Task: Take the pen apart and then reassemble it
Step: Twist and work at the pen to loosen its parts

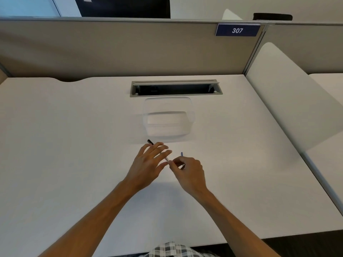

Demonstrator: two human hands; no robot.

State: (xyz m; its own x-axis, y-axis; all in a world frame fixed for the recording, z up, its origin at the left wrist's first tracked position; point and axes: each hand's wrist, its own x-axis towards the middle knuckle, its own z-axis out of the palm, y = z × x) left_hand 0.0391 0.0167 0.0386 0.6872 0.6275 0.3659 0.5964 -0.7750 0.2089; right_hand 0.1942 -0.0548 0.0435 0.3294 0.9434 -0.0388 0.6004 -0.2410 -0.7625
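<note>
Both hands meet at centre: left hand (148, 160), fingers loose, steadies the slim clear-barrelled black-capped pen (159, 151); right hand (187, 168) pinches its five-o'clock end. Small blue part (182, 154) at one o'clock could roll off.

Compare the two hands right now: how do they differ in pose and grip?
The left hand lies with fingers spread and nearly straight over the pen barrel; the right hand has fingers curled, pinching at the barrel's near end. The left sits farther from the person than the right. Both are bare and meet at the pen above the white desk.
</note>
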